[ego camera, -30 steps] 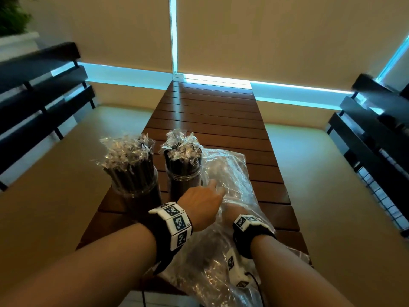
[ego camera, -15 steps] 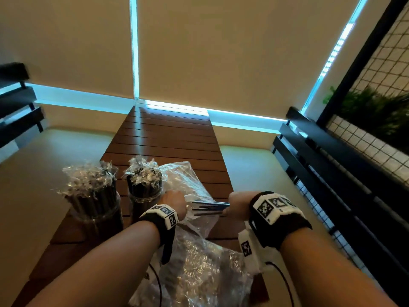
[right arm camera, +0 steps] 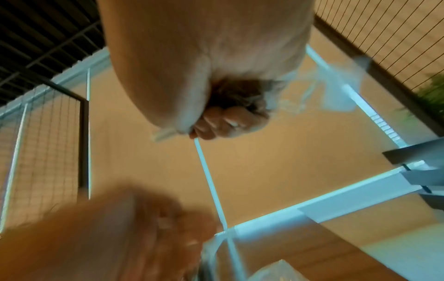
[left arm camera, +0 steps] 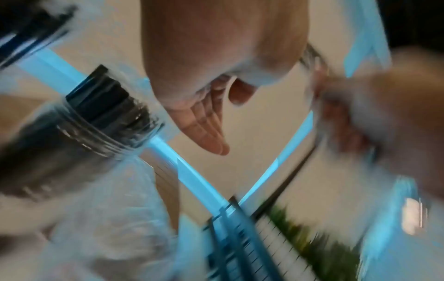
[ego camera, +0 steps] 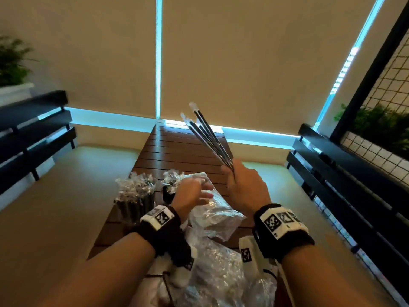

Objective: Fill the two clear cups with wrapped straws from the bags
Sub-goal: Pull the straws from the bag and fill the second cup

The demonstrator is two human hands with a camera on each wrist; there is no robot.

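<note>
My right hand (ego camera: 245,187) is fisted round the lower ends of a small fan of wrapped straws (ego camera: 208,136), raised above the counter (ego camera: 177,149). They look light and stiff with slick film, so I'd grip low and firmly. My left hand (ego camera: 190,196) lies flat-fingered on the bag (ego camera: 218,214), apparently just steadying it. Both cups (ego camera: 135,202) look nearly full.
</note>
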